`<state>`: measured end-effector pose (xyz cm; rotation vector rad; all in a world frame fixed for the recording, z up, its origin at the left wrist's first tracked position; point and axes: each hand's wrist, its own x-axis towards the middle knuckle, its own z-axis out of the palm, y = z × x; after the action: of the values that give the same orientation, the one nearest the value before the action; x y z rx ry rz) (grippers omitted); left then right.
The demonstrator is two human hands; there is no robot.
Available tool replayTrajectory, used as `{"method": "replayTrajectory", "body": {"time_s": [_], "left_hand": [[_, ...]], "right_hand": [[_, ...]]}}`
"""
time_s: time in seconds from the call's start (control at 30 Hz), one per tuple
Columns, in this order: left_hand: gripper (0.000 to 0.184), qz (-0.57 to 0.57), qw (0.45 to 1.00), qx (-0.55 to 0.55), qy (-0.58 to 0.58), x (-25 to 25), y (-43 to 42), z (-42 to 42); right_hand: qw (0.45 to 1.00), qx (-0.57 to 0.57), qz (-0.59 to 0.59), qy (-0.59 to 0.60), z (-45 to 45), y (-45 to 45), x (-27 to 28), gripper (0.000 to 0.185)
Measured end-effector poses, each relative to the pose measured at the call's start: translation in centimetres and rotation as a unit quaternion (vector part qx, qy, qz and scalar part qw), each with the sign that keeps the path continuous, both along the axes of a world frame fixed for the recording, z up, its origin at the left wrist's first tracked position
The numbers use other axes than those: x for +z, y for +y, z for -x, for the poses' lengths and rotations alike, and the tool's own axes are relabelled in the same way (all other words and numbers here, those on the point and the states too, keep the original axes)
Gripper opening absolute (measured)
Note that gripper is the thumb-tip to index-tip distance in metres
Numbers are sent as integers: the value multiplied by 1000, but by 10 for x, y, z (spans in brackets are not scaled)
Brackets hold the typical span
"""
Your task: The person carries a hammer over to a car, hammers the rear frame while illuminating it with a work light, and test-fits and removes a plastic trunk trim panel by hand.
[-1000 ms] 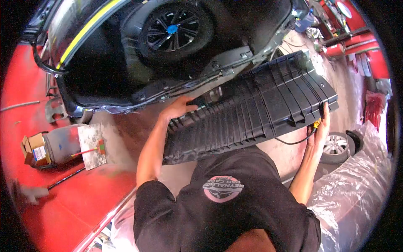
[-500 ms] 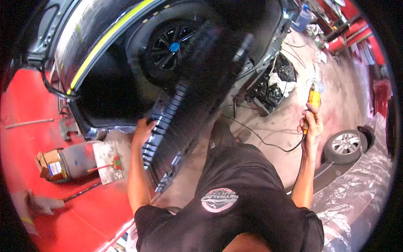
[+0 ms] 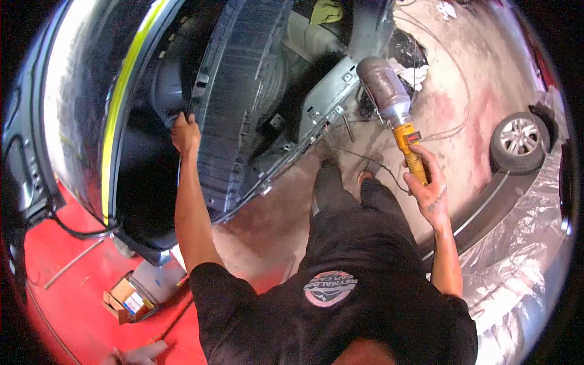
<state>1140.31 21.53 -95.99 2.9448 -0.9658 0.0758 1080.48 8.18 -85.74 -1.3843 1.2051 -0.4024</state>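
My left hand [image 3: 185, 135] grips the left edge of a long black ribbed panel [image 3: 226, 121], which lies lengthwise inside the open rear of a car. In my right hand [image 3: 427, 185] is the yellow handle of a work light [image 3: 389, 100], its caged lamp head pointing up and to the left, beside the car's rear sill [image 3: 286, 159]. A dark cord runs from the light's handle. The panel covers most of the spare wheel area.
A tire with a silver rim [image 3: 519, 143] is at the right, near plastic sheeting [image 3: 517, 261]. An open cardboard box [image 3: 126, 300] stands at lower left on a red surface [image 3: 79, 267]. A black bag [image 3: 406, 48] lies beyond the lamp.
The panel has swung from across my body into the car's rear, turned lengthwise. My right hand let go of it and has brought the light leftward, towards the car. The view has shifted.
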Motion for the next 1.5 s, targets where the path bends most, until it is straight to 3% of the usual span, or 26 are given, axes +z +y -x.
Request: {"method": "replayTrajectory", "body": {"time_s": [0.2, 0.33, 0.47, 0.53, 0.6, 0.67, 0.77, 0.8, 0.9, 1.03, 1.13, 1.2, 1.27, 1.33, 1.5], "left_hand": [[51, -27, 998, 10, 57, -73, -72, -62], [51, -13, 996, -10, 91, -138, -81, -96], [51, -30, 989, 27, 139, -163, -82, -105], [53, 3, 990, -16, 138, -219, -66, -140], [53, 39, 988, -27, 144, -242, -58, -155], [53, 54, 989, -36, 134, -245, -53, -157], [53, 44, 982, -32, 182, -223, -54, -153], [54, 45, 981, -36, 185, -229, -49, -157], [54, 48, 977, -38, 206, -238, -39, -164], [58, 38, 962, -20, 269, -223, -34, -165], [60, 47, 956, -26, 289, -228, -29, -167], [59, 63, 955, -28, 290, -239, -24, -170], [53, 47, 961, -14, 273, -252, -23, -173], [51, 37, 964, -11, 262, -264, -21, -174], [48, 33, 969, -12, 244, -286, -22, -184]], "right_hand": [[997, -59, -38, 27, -66, -12, -11, 63], [994, -81, -37, 56, -99, -20, -19, 63], [991, -106, -34, 70, -115, -20, -27, 63], [990, -117, -24, 77, -123, -20, -30, 63], [990, -121, -1, 79, -134, -25, -35, 63], [990, -124, -33, 55, -149, -34, -36, 64], [996, -80, 42, 28, -173, -43, -59, 57], [993, -104, -51, -17, -196, -52, -43, 52], [987, 40, 156, 5, -224, -69, -68, 45], [977, 74, 199, -25, -258, -80, -85, 45], [978, 91, 188, -14, -270, -88, -93, 44], [992, 60, 108, -23, -278, -87, -94, 42], [991, 56, 121, -22, -283, -88, -98, 41], [972, 77, 223, -10, -287, -90, -112, 41], [980, 106, 170, -20, -300, -83, -142, 41]]}}
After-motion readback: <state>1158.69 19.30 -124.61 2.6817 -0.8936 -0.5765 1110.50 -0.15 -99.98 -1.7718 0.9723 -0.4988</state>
